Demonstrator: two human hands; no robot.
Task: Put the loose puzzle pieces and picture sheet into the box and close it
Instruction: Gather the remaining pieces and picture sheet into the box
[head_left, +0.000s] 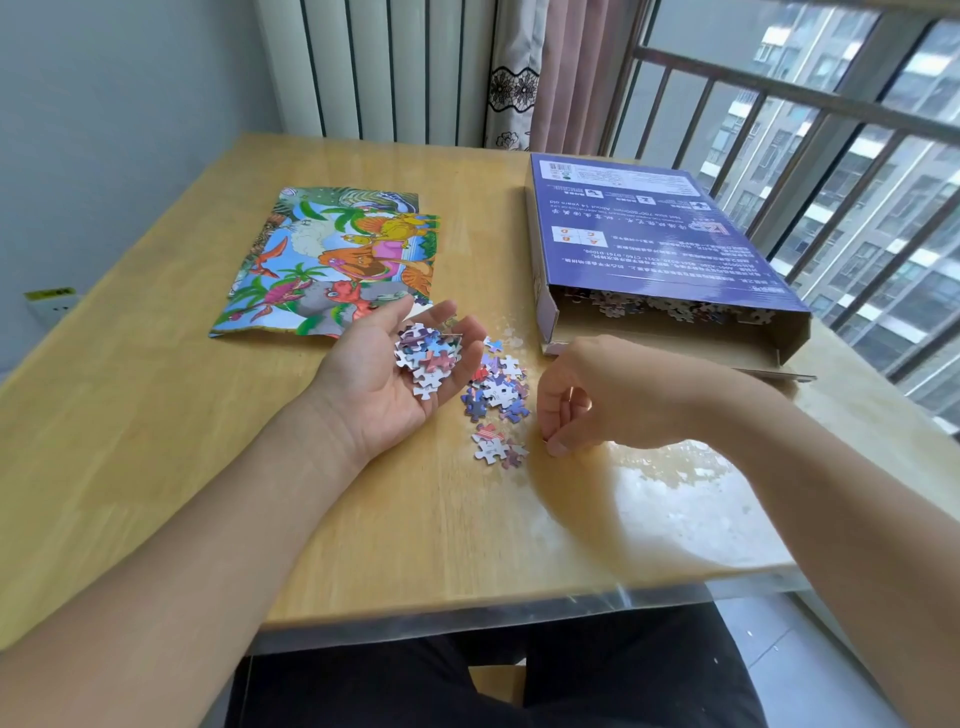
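**Gathering the last loose pieces by the handful**

From the head view, looking down over the wooden table (156, 415): the left hand (400, 374) lies palm up with its fingers relaxed and slightly cupped, serving as a tray for a small heap of puzzle pieces (428, 358) resting in it. That seems the reason for the pose: collect a load first, then carry it over in one trip.

Just to the right of that palm, a scatter of loose pieces (496, 392) lies on the tabletop, with a few more (493, 447) nearer the person. The right hand (576, 400) hovers beside them, fingers curled and fingertips drawn toward the thumb as if pinching, but whether it has a piece I cannot tell.

The purple box (660, 244) lies flat near the window, its near end open toward the hands, with pieces visible inside; that opening makes tipping a handful in easy. The dinosaur picture sheet (332, 265) lies flat beyond the left hand, well apart from the box, not yet packed.
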